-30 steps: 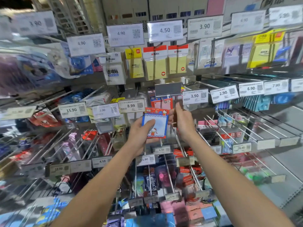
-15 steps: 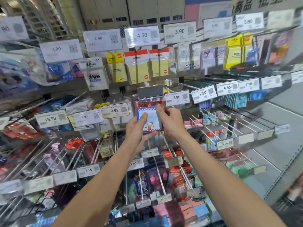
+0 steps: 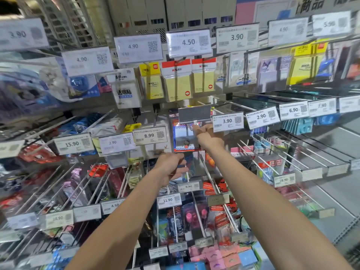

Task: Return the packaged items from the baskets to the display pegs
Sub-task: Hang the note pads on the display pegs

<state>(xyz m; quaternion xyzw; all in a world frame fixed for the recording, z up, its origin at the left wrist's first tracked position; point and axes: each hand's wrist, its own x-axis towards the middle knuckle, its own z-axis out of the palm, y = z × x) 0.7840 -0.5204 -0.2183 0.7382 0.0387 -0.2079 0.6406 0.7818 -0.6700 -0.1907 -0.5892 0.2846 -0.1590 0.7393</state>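
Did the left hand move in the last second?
Yes. The left hand let go of the blue packet and dropped toward the 9.90 price tag.

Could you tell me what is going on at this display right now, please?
A person is restocking a shop's peg display. Their right hand appears to pinch the top of a blue-bordered notepad pack, which looks hung at the front of a peg under a blank label holder. The left hand is lower, below the pack, with its fingers curled. Whether it holds anything is unclear. No basket is in view.
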